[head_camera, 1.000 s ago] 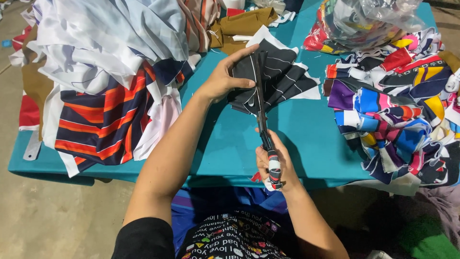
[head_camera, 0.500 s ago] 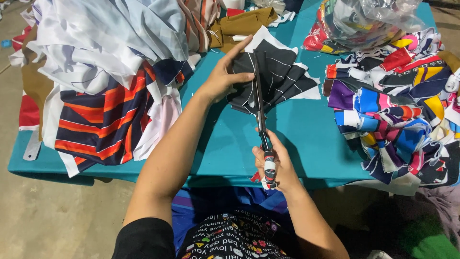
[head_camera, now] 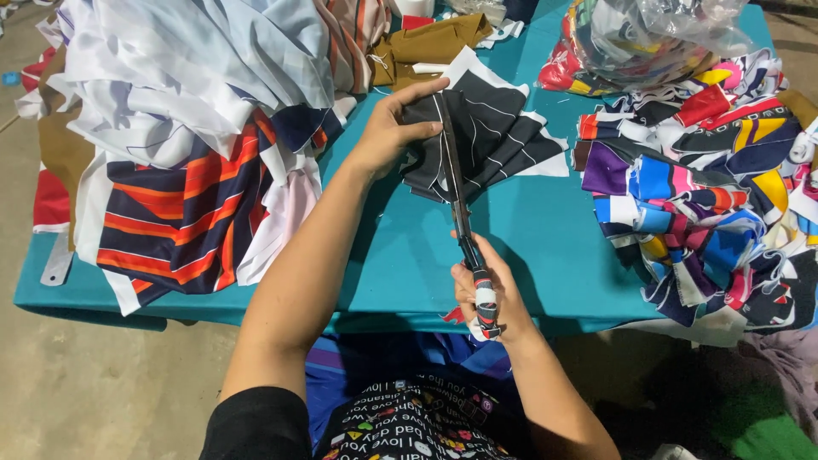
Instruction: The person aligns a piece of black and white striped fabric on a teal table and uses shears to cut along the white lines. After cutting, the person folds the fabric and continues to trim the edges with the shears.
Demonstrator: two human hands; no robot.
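Black striped fabric (head_camera: pixel 490 136) (fanned) held, scissors (head_camera: pixel 460 213) cutting it.

- Bright, even light falls from above.
- Soft, short shadows lie under the forearms on the teal table (head_camera: pixel 545 247).
- Glare shows on the clear plastic bag (head_camera: pixel 673 25).
- The picture is sharp at the centre, with slight wide-angle bending at the edges.

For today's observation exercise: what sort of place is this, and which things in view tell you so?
Probably a fabric-cutting or garment workshop. Heaps of cloth cover a teal table, more bright pieces lie alongside, and the hands are cutting a black striped piece with scissors.
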